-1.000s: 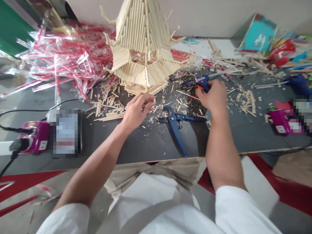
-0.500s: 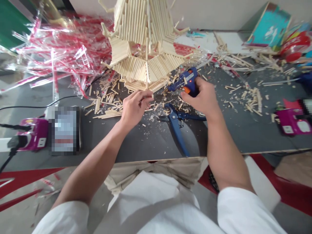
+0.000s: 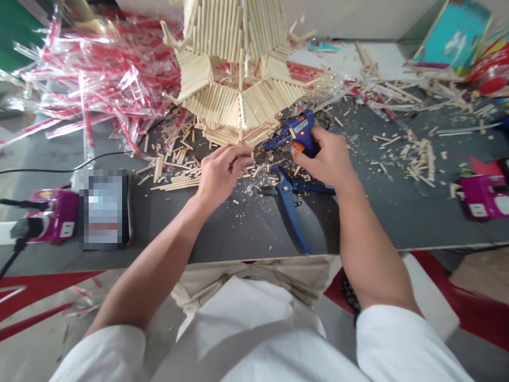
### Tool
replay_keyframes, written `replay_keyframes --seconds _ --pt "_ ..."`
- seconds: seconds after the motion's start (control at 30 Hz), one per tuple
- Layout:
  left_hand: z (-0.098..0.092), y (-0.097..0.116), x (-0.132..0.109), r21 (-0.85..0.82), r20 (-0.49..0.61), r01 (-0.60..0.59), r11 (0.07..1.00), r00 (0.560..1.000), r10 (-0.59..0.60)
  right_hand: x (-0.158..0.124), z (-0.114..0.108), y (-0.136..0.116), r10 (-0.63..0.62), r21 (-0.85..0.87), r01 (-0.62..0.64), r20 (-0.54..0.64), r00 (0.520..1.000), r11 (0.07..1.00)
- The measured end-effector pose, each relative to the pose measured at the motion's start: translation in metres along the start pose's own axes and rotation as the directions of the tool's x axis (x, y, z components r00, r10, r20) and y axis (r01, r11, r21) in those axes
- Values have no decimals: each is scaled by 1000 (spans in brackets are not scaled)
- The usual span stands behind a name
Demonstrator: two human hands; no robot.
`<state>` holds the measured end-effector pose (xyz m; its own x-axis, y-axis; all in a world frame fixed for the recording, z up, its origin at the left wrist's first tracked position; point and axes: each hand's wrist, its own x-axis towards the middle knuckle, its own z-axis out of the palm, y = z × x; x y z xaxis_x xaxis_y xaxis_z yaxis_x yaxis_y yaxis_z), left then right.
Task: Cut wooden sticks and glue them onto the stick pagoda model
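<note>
My right hand (image 3: 330, 159) is closed round the handle of a blue hot glue gun (image 3: 304, 127) with an orange trigger. Its nozzle points left, toward the fingers of my left hand (image 3: 220, 172). Those fingers are pinched on what looks like a short piece of wooden stick, mostly hidden by them. Just beyond stands a tiered model building (image 3: 238, 101) made of pale wooden sticks; my left fingertips are at its lowest front edge. Blue-handled cutters (image 3: 290, 212) lie on the table between my forearms.
Loose sticks (image 3: 177, 183) and cut bits are scattered across the dark table (image 3: 234, 233). Red and clear plastic wrappers (image 3: 107, 79) pile up at the back left. A phone (image 3: 105, 209) and a purple power socket (image 3: 53, 215) are at left, another purple socket (image 3: 483, 196) at right.
The glue gun in my right hand has shifted slightly left, its nozzle closer to my left fingers. My left hand has barely moved, and the view has turned slightly.
</note>
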<state>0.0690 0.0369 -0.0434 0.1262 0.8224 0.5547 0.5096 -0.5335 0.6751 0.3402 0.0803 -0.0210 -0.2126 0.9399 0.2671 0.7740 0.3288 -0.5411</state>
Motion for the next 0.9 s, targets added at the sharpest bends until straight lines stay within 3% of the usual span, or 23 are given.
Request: replay_keyframes --seconds 0.9 --pt "-3 0 -1 58 51 -29 998 998 26 -1 -7 -3 -3 15 2 27 1000 1000"
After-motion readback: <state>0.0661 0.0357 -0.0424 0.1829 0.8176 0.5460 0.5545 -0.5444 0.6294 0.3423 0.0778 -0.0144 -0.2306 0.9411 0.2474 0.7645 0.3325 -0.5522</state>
